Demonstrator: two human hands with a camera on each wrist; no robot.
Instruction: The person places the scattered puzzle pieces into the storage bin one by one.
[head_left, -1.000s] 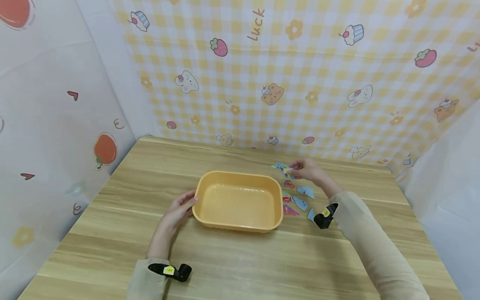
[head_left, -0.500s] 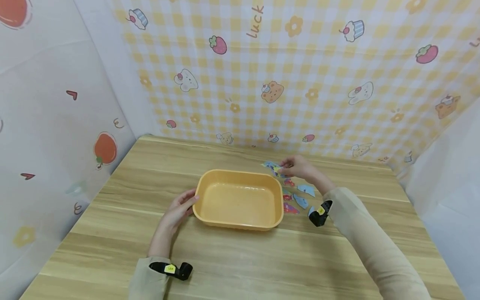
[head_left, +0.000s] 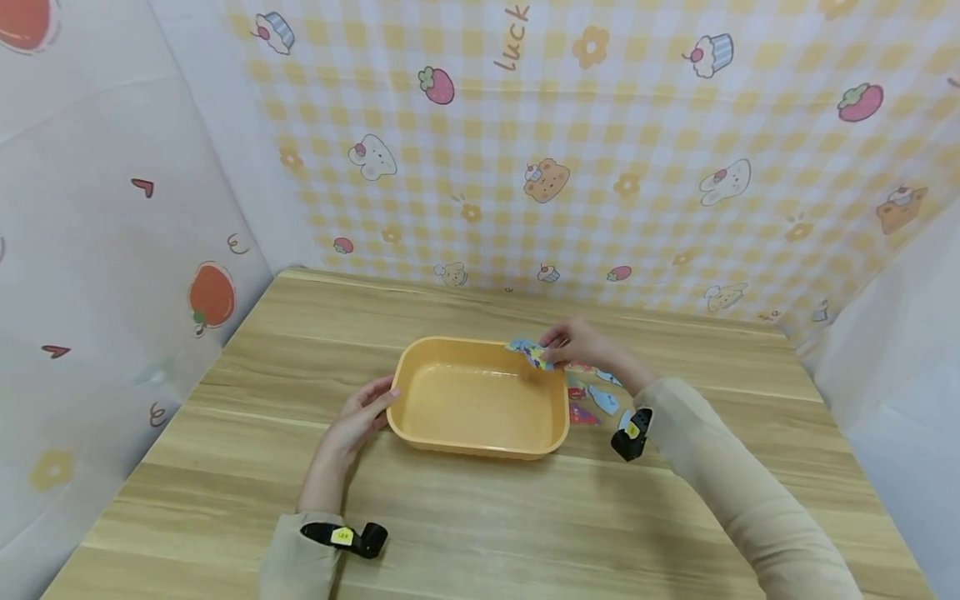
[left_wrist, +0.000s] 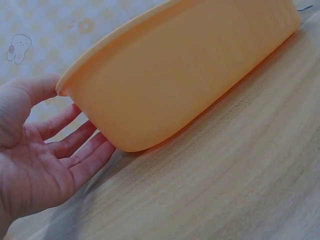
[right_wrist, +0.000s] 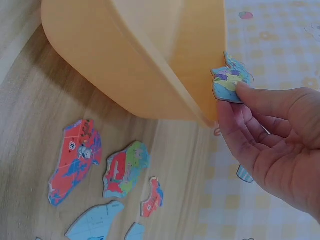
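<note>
A yellow plastic basin [head_left: 480,408] stands on the table. My left hand [head_left: 363,418] holds its left end: the thumb lies at the rim, and the fingers touch the outer wall, as the left wrist view [left_wrist: 55,145] shows. Over the basin's far right corner my right hand [head_left: 581,346] pinches a blue map-printed puzzle piece [right_wrist: 230,80] between thumb and fingers. Seen from the head, that puzzle piece [head_left: 531,353] overlaps the rim. Loose puzzle pieces, one red and blue [right_wrist: 75,160] and one green and red [right_wrist: 126,169], lie right of the basin.
More pieces lie there, among them a pale blue piece [head_left: 603,399] and a purple-red piece [head_left: 582,415]; the right hand and basin partly hide some. A yellow checked cloth [head_left: 480,167] hangs behind the wooden table [head_left: 465,517]. Pale cloth [head_left: 97,250] hangs at the left side.
My right hand has carried the puzzle piece leftward, from beyond the basin's right corner to over its far right rim. The left hand and the basin stay about where they were.
</note>
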